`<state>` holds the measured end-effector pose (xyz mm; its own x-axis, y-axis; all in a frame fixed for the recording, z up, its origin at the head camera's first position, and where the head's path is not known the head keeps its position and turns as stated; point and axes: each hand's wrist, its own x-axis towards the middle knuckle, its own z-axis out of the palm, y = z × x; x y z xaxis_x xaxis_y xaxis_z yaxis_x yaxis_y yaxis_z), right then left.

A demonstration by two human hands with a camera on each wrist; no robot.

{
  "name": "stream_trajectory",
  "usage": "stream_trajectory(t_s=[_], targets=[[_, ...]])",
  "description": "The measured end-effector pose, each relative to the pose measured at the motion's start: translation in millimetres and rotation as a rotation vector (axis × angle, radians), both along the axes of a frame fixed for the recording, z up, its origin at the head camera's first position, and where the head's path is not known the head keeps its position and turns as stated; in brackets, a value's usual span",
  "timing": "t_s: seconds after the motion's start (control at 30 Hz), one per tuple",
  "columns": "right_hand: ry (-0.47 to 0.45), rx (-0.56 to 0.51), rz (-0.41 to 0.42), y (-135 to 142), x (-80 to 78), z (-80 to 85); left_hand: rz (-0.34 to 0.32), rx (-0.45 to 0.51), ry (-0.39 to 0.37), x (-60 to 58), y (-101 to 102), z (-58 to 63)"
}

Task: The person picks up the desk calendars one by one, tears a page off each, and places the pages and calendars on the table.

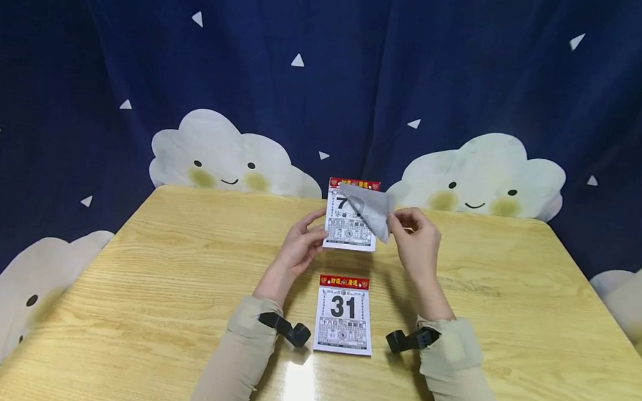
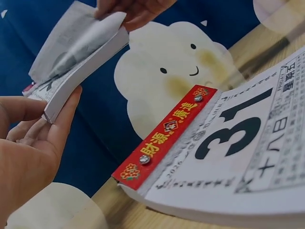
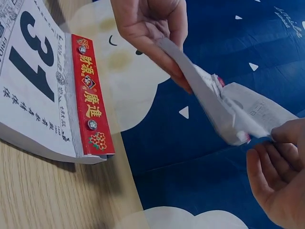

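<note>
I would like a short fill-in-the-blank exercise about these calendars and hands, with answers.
The flat calendar on the table shows the large number ____.
Its top strip is mainly ____ in colour.
Holding the raised calendar and its lifted sheet, the left hand and right hand touch exactly ____ calendar.
The curtain behind is dark ____.
Missing words: 31; red; one; blue.

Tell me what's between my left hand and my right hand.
In the head view: a calendar, gripped by the left hand, and its peeled-back page, pinched by the right hand.
</note>
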<state>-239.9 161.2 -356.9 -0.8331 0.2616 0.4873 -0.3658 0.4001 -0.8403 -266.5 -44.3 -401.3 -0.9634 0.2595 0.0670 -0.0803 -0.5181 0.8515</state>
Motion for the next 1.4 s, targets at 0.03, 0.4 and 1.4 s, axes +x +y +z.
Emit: stream_trajectory(t_s=[0.03,0.4,1.4], targets=[[-0.003,-0.002,-0.002,1,-1.2,0.0,-0.004,-0.002,0.007,0.0,0,1.0],[-0.042,0.024,-0.015,8,-11.6,8.1,0.001,-0.123,0.040,0.6,0,-3.3],[-0.172,-0.350,0.022,19,-24.4,25.3,0.009,0.060,-0.065,-1.3,-6,-2.8]])
